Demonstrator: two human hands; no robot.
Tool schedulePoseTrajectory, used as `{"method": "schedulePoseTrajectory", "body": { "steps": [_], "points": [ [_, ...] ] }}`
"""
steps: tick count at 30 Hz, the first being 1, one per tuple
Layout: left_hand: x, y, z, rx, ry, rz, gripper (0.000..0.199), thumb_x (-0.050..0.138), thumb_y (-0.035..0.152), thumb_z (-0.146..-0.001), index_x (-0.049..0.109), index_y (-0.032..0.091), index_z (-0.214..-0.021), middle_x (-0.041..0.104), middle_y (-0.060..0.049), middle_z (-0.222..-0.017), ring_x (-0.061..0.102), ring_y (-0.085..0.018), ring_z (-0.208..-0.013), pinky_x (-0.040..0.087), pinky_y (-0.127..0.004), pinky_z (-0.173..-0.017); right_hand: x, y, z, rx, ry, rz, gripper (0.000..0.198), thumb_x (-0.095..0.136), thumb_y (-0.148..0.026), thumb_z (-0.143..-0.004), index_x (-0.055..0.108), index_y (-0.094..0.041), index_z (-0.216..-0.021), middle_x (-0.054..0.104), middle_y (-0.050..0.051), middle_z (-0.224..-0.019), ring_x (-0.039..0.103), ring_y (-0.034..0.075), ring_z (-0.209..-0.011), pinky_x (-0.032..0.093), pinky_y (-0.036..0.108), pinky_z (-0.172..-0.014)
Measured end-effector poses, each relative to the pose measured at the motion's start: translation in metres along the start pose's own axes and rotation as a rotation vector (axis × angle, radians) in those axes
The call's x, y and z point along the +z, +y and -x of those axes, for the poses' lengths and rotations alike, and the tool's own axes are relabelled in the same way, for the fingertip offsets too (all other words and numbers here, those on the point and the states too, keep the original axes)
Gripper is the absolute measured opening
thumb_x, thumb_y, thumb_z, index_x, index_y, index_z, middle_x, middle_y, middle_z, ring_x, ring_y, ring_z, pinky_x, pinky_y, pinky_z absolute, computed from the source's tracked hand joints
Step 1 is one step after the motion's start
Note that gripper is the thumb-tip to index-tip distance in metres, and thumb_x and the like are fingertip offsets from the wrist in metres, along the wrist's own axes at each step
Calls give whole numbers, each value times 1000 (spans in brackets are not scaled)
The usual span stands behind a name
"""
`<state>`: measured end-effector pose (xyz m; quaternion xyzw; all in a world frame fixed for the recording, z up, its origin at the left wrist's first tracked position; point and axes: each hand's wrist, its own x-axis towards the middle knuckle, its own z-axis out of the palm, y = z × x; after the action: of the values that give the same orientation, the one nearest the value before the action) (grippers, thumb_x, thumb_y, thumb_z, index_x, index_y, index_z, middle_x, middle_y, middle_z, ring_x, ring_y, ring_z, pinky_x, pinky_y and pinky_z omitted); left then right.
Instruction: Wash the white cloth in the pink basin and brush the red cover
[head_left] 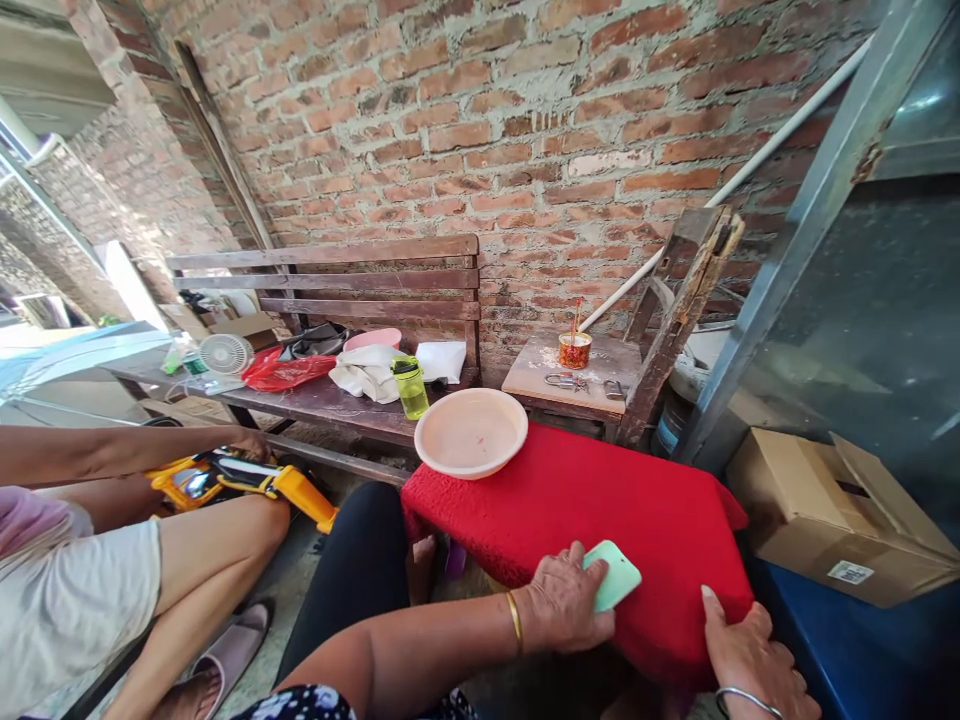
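Note:
My left hand (566, 598), with a gold bracelet at the wrist, is closed on a flat mint-green plastic scraper (616, 575). The scraper has rounded corners and a small hole, and is held over the red cloth (600, 490) covering a low table. My right hand (754, 650), wearing a silver bangle, lies at the cloth's near right edge with thumb and fingers apart, holding nothing I can see. A pale pink basin (472, 433) sits on the far left corner of the cloth, a small reddish mark on its bottom.
A wooden bench (352, 395) along the brick wall bears a yellow-green bottle (409, 388), a red bag (289, 370) and a fan (225, 353). A wooden chair (525, 370) holds a tin (574, 350). On the right is a cardboard box (847, 510). Another person (202, 560) sits left with a yellow device.

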<state>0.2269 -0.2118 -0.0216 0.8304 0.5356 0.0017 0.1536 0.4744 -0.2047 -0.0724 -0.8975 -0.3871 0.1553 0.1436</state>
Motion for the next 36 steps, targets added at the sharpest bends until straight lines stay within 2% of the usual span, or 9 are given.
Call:
{"method": "schedulePoseTrajectory", "body": {
  "steps": [10, 14, 17, 20, 23, 27, 30, 33, 36],
  "points": [
    [-47, -150, 80, -640, 132, -104, 50, 49, 40, -97, 49, 18, -142, 58, -14, -125, 65, -28, -111, 51, -38, -97, -10, -9, 5, 54, -81, -4, 97, 18, -77, -88, 43, -4, -148, 56, 40, -127, 58, 55, -117, 45, 60, -77],
    [-22, -118, 68, -590, 76, -44, 57, 55, 47, -92, 49, 20, -143, 57, -15, -129, 67, -29, -106, 54, -40, -93, -4, -4, -1, 42, -79, 8, 98, 19, -78, -87, 42, -5, -148, 56, 40, -126, 58, 56, -115, 45, 62, -77],
    [3, -63, 45, -301, 52, -5, 67, 58, 55, -88, 45, 23, -145, 51, -17, -140, 61, -33, -119, 52, -44, -100, 3, 3, -6, 23, -65, 22, 96, 26, -78, -87, 41, -6, -149, 57, 40, -124, 59, 56, -112, 45, 62, -74],
    [13, -26, 32, -61, 12, 41, 68, 56, 63, -86, 48, 25, -141, 56, -15, -130, 64, -34, -110, 56, -47, -91, 6, 5, -8, 17, -52, 31, 96, 26, -78, -86, 40, -7, -150, 57, 39, -126, 59, 55, -113, 46, 62, -76],
    [0, -36, 35, -83, 23, 53, 66, 57, 62, -86, 49, 26, -141, 57, -14, -128, 65, -33, -107, 57, -45, -90, 4, 2, -3, 13, -45, 28, 97, 21, -79, -87, 40, -7, -150, 57, 38, -128, 59, 54, -115, 45, 62, -81],
    [-29, -97, 53, -446, 97, -2, 56, 56, 48, -93, 49, 22, -142, 56, -15, -127, 68, -30, -102, 56, -42, -90, -3, -6, 4, 31, -67, 39, 96, 16, -77, -89, 39, -5, -150, 56, 38, -128, 60, 51, -115, 45, 60, -82],
    [-38, -126, 59, -579, 105, -70, 51, 52, 42, -97, 48, 18, -142, 58, -16, -122, 68, -30, -103, 54, -41, -90, -6, -10, 7, 42, -82, 44, 93, 14, -73, -92, 39, -5, -150, 57, 37, -127, 60, 49, -114, 45, 60, -84],
    [-31, -114, 51, -550, 75, -93, 51, 54, 43, -95, 49, 19, -141, 58, -15, -122, 68, -30, -104, 54, -39, -90, -7, -11, 9, 44, -74, 62, 91, 14, -72, -93, 39, -5, -149, 57, 36, -128, 60, 48, -114, 44, 58, -87],
    [-16, -68, 26, -390, 38, -55, 56, 58, 46, -92, 48, 21, -141, 56, -15, -128, 66, -30, -107, 53, -39, -91, -6, -10, 11, 32, -52, 72, 88, 16, -70, -94, 40, -6, -149, 58, 35, -127, 61, 47, -113, 45, 57, -87]
  ]
}}
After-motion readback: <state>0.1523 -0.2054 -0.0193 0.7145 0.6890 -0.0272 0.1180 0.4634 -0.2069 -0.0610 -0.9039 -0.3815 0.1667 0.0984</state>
